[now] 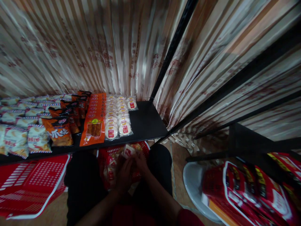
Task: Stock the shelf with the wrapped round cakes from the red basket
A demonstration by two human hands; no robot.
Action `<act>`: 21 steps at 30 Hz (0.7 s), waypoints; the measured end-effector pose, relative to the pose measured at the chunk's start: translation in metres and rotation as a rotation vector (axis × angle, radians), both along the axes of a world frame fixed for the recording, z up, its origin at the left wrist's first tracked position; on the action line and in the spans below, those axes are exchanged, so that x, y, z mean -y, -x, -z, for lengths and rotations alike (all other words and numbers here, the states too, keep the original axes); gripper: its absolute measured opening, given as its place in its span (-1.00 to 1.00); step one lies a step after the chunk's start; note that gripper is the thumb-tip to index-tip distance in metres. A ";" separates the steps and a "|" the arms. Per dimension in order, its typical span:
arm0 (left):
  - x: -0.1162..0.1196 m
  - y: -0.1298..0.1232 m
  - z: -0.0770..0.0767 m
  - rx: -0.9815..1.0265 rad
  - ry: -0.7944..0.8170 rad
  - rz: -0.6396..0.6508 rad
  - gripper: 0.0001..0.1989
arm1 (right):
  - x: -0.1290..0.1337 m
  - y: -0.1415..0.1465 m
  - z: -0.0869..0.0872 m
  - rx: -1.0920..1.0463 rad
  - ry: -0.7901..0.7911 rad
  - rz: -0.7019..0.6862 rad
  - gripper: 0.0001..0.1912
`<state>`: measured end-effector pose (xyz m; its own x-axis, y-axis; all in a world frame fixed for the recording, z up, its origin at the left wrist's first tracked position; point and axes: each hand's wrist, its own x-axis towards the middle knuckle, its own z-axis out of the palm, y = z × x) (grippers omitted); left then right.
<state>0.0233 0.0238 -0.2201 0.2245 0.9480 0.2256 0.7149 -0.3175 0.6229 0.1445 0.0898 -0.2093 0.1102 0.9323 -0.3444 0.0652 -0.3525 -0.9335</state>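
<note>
Between my knees, my left hand [124, 174] and my right hand [140, 161] come together on a small clear packet with a red-and-white label [129, 151]. Fingers of both hands are closed around it, and the fingertips are partly hidden in the dim light. Below them sits a red basket [147, 147] with more of these packets [110, 172] inside. On the black shelf [147, 121] just ahead, similar round white snack packets [125, 128] stand in two rows, with a single packet [132, 103] starting another column at the back right.
Left of the packets are an orange snack sheet [94, 121], orange-black bags [58, 131] and white snack bags [37, 139]. An empty-looking red basket [35, 182] lies at left. Black shelf posts [172, 50], a grey-white stool [194, 182] and red packages [263, 191] stand right.
</note>
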 end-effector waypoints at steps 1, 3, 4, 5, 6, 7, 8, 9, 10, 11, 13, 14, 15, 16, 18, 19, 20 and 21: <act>0.000 0.000 0.000 0.010 0.012 -0.017 -0.51 | 0.000 -0.003 -0.006 0.042 -0.031 -0.004 -0.64; 0.001 0.000 0.000 0.035 0.025 -0.040 -0.50 | 0.001 -0.009 -0.019 0.137 -0.105 -0.073 -0.68; 0.001 0.000 0.000 0.048 0.029 -0.049 -0.50 | 0.001 -0.010 -0.025 0.187 -0.136 -0.122 -0.69; 0.001 0.000 0.000 0.062 0.031 -0.058 -0.51 | 0.002 -0.012 -0.031 0.238 -0.162 -0.174 -0.70; 0.001 -0.001 0.000 0.077 0.036 -0.071 -0.52 | 0.002 -0.013 -0.036 0.283 -0.185 -0.225 -0.71; 0.001 -0.001 -0.001 0.093 0.042 -0.084 -0.53 | 0.003 -0.014 -0.040 0.324 -0.205 -0.268 -0.71; 0.001 -0.002 -0.003 0.112 0.048 -0.097 -0.53 | 0.003 -0.014 -0.044 0.360 -0.223 -0.305 -0.70; 0.000 -0.004 -0.005 0.134 0.054 -0.104 -0.53 | 0.004 -0.014 -0.046 0.388 -0.242 -0.337 -0.68; 0.000 -0.005 -0.008 0.157 0.062 -0.109 -0.53 | 0.004 -0.014 -0.048 0.412 -0.261 -0.366 -0.67; -0.001 -0.006 -0.012 0.182 0.071 -0.115 -0.53 | 0.004 -0.014 -0.050 0.432 -0.285 -0.393 -0.65; -0.004 -0.008 -0.020 0.228 0.083 -0.134 -0.53 | 0.005 -0.014 -0.052 0.458 -0.346 -0.451 -0.62; -0.006 -0.008 -0.024 0.246 0.085 -0.146 -0.53 | 0.005 -0.015 -0.054 0.465 -0.377 -0.478 -0.62; -0.007 -0.008 -0.027 0.261 0.085 -0.156 -0.53 | 0.004 -0.015 -0.055 0.474 -0.403 -0.501 -0.62; -0.009 -0.008 -0.030 0.273 0.082 -0.168 -0.54 | 0.004 -0.016 -0.057 0.484 -0.422 -0.521 -0.63; -0.012 -0.007 -0.033 0.291 0.081 -0.187 -0.56 | 0.002 -0.017 -0.063 0.509 -0.446 -0.556 -0.65; -0.014 -0.007 -0.034 0.301 0.088 -0.199 -0.57 | 0.001 -0.017 -0.067 0.523 -0.453 -0.573 -0.66; -0.015 -0.006 -0.034 0.315 0.099 -0.212 -0.58 | 0.000 -0.018 -0.071 0.536 -0.460 -0.595 -0.67; -0.016 -0.006 -0.035 0.331 0.116 -0.229 -0.58 | -0.001 -0.019 -0.076 0.551 -0.464 -0.617 -0.68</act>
<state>0.0292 0.0396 -0.1854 -0.0615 0.9883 0.1393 0.5143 -0.0882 0.8530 0.1631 0.0909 -0.1333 -0.4115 0.9109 0.0290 0.5891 0.2902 -0.7542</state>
